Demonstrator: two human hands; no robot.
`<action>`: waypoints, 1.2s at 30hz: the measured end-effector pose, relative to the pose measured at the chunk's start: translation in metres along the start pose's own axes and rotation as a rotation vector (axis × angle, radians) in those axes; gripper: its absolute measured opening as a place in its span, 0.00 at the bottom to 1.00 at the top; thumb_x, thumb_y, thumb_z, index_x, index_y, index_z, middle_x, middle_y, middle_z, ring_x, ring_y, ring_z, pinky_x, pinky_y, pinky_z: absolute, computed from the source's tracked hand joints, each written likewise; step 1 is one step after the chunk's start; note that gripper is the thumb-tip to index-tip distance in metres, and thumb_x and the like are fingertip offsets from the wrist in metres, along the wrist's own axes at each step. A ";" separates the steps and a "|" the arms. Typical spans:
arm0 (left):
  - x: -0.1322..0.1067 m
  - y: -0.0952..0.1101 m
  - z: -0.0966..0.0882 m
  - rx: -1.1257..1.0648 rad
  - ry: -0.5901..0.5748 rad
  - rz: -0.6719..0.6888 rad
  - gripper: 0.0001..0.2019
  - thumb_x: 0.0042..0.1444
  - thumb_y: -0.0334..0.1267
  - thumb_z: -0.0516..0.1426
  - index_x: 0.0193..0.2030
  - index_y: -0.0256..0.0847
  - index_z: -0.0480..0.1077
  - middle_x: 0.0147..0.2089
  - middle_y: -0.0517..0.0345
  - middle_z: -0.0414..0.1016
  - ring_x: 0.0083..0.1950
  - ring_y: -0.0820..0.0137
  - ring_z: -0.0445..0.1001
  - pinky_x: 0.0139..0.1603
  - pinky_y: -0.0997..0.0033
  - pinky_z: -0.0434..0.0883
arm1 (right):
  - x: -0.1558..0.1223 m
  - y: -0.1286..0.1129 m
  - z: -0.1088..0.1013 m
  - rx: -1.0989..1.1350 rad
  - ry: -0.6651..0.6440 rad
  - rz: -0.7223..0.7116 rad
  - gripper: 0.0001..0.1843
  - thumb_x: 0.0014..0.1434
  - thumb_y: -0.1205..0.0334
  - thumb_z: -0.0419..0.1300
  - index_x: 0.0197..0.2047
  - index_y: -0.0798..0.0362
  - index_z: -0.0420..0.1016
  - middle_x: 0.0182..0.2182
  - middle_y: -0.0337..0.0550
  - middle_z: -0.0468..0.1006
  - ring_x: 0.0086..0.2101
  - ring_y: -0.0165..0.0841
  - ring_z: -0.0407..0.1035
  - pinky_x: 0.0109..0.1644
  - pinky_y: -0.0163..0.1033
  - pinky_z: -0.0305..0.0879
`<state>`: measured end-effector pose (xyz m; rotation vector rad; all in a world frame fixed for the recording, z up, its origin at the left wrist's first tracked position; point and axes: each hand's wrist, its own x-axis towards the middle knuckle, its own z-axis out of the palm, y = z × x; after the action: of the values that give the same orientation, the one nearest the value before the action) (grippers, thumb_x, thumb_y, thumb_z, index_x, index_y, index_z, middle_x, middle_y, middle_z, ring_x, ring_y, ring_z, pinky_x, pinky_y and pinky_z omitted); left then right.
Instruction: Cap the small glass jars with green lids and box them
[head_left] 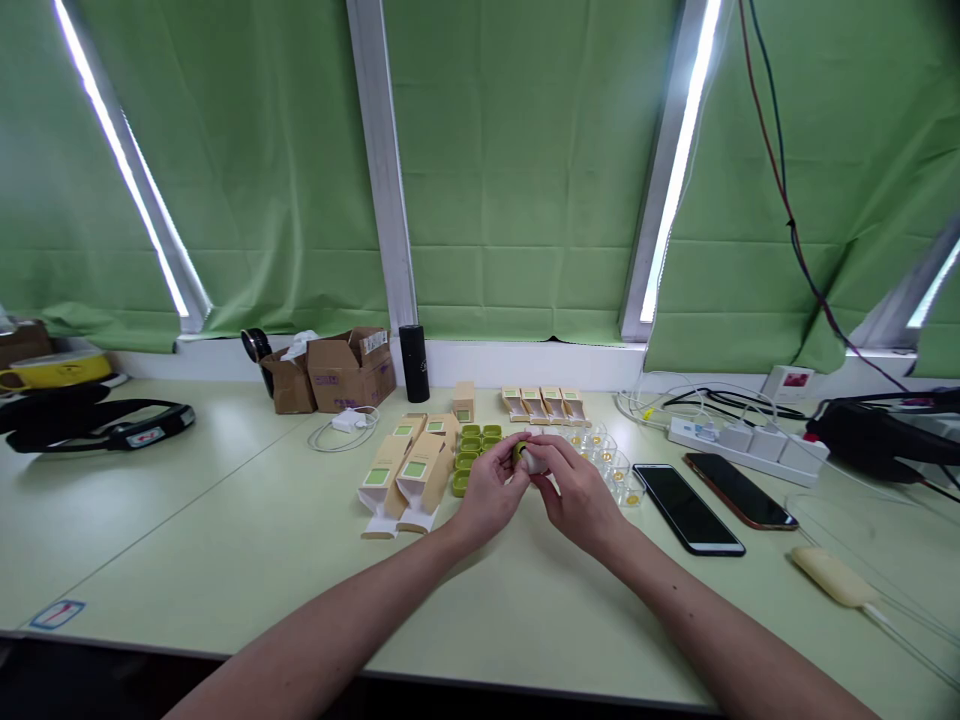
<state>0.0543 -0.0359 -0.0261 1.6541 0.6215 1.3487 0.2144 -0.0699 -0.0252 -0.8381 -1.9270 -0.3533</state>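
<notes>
My left hand (491, 490) and my right hand (574, 492) meet over the middle of the pale green table (225, 500). Together their fingertips pinch a small round white piece with a green part (527, 457). Just behind the hands lie several green caps (472, 447) in rows and several clear cups with yellow dots (611, 462). Left of my left hand lie several flattened tan cartons with green labels (409, 470).
A row of small tan boxes (544, 403), a black cylinder (414, 362) and open cardboard boxes (341, 370) stand at the back. Two phones (712, 500) lie to the right, near a power strip (750, 440) with cables. A black headset (97, 420) rests far left.
</notes>
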 end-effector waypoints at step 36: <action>-0.002 0.003 -0.003 0.001 -0.099 -0.015 0.32 0.61 0.54 0.66 0.65 0.36 0.72 0.59 0.41 0.80 0.55 0.59 0.79 0.56 0.61 0.77 | -0.009 0.002 0.005 0.009 0.010 0.006 0.25 0.67 0.73 0.55 0.65 0.49 0.67 0.57 0.56 0.77 0.59 0.47 0.74 0.57 0.54 0.80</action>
<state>0.0501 -0.0381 -0.0242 1.7024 0.5752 1.2473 0.2150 -0.0690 -0.0353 -0.8348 -1.9151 -0.3437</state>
